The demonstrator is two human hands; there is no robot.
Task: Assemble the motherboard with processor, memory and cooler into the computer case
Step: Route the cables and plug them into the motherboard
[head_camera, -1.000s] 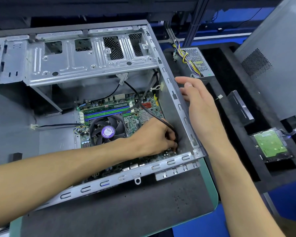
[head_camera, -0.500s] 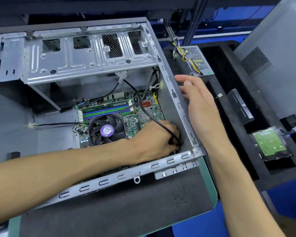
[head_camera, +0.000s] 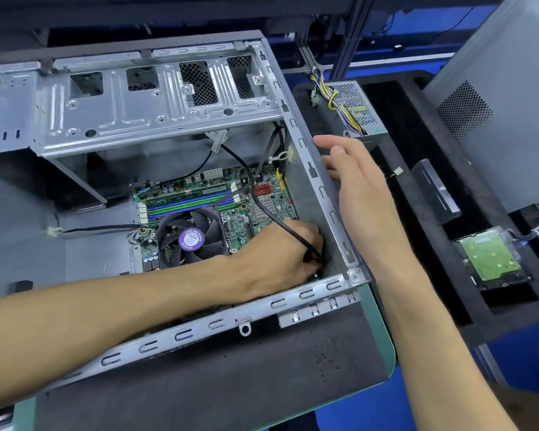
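The motherboard (head_camera: 262, 200) lies inside the computer case (head_camera: 321, 194), cooler fan (head_camera: 191, 239) mounted. At its right corner the left hand (head_camera: 280, 259) curls around a black cable (head_camera: 268, 209), fingertips hidden. The right hand (head_camera: 364, 194) rests loosely open on the case's right wall. A power supply (head_camera: 355, 110) sits beyond that wall.

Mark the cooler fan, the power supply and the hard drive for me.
cooler fan (head_camera: 191, 241): head view, on its purple hub label.
power supply (head_camera: 357, 108): head view, on its perforated top.
hard drive (head_camera: 490, 258): head view, on its green board.
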